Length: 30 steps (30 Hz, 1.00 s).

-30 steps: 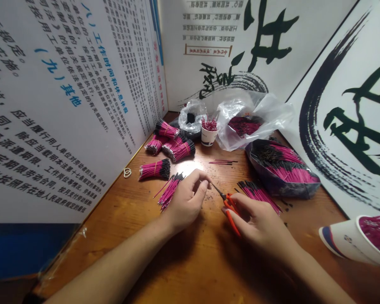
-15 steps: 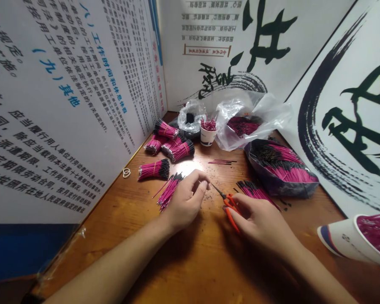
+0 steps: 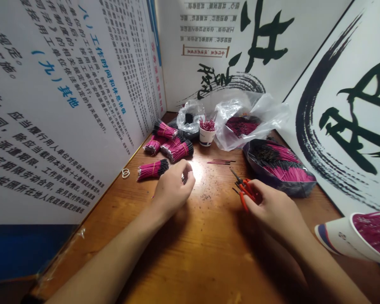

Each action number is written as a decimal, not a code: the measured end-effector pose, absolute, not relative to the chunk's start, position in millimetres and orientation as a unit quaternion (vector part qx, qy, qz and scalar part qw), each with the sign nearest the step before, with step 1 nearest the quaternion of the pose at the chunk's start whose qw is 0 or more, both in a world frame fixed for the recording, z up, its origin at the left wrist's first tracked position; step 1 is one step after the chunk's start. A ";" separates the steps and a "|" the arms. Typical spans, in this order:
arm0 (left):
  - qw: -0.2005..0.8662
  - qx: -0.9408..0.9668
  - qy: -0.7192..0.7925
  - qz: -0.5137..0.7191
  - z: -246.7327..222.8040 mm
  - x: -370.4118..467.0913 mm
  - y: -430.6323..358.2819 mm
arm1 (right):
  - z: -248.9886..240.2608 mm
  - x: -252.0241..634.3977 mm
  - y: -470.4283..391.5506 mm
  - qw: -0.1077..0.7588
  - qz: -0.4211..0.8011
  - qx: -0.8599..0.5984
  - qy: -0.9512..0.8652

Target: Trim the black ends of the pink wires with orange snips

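Note:
My right hand (image 3: 269, 207) is closed around small orange-handled scissors (image 3: 248, 192), whose slim dark blades point up and left. Black wire tips show beside the blades; the loose pink wires they belong to are mostly covered by this hand. My left hand (image 3: 172, 188) has its fingers curled together above another loose pile of wires, which it nearly hides. Whatever is between those fingers cannot be made out. Just behind it lies a banded bundle of pink wires (image 3: 150, 169) with black ends and silvery tips.
More banded bundles (image 3: 169, 141) are stacked at the back left, near a paper cup (image 3: 207, 138) of pink pieces. Clear plastic bags (image 3: 221, 135) and a dark bag of wires (image 3: 304, 188) stand behind. A second cup (image 3: 335, 236) leans at right. Panels (image 3: 91, 177) enclose the table.
My hands have drawn apart: the left moved left over its loose wire pile, and the right carried the scissors right to the other loose wires.

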State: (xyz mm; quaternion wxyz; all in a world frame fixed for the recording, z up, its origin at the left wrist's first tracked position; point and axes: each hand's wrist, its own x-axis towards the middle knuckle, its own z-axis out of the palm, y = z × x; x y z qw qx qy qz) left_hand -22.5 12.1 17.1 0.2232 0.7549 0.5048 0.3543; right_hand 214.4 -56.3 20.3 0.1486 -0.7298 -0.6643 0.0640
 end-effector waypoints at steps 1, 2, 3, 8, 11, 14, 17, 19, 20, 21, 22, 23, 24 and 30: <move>0.200 0.766 0.519 0.321 17.5 -25.0 14.7 | 20.0 218.1 -54.5 0.120 0.053 -0.743 -0.656; 0.181 0.773 0.535 0.289 17.4 -27.3 16.9 | 19.7 221.0 -53.1 0.093 0.045 -0.753 -0.650; 0.166 0.778 0.549 0.258 16.8 -29.5 18.9 | 19.3 223.0 -52.1 0.070 0.041 -0.759 -0.646; 0.111 0.786 0.589 0.148 12.3 -35.4 22.7 | 18.1 224.2 -50.1 0.016 0.061 -0.758 -0.649; 0.100 0.787 0.596 0.121 12.9 -34.3 21.8 | 18.0 224.5 -48.6 0.004 0.068 -0.766 -0.640; 0.084 0.787 0.602 0.106 14.9 -32.3 20.4 | 18.2 226.2 -46.9 -0.004 0.076 -0.776 -0.627; 0.070 0.788 0.603 0.102 16.0 -31.2 19.6 | 18.1 227.0 -46.1 -0.005 0.083 -0.778 -0.623; 0.071 0.786 0.604 0.105 16.6 -30.9 19.6 | 18.0 227.0 -45.9 -0.001 0.081 -0.777 -0.624; 0.073 0.786 0.603 0.112 17.0 -30.5 19.5 | 17.8 227.0 -45.8 0.001 0.080 -0.777 -0.624; 0.075 0.787 0.599 0.125 17.7 -29.9 19.1 | 17.7 227.1 -45.6 0.002 0.079 -0.777 -0.624; 0.079 0.790 0.590 0.145 18.5 -28.9 18.3 | 17.4 227.5 -45.4 0.002 0.078 -0.778 -0.624; 0.084 0.795 0.576 0.169 19.4 -27.6 17.0 | 17.0 227.9 -45.3 0.007 0.076 -0.778 -0.623; 0.093 0.801 0.558 0.196 20.4 -25.8 15.0 | 16.5 228.3 -45.2 0.019 0.075 -0.778 -0.624; 0.264 0.829 0.410 0.275 18.2 -9.6 -5.9 | 11.9 218.1 -51.4 0.267 0.172 -0.667 -0.674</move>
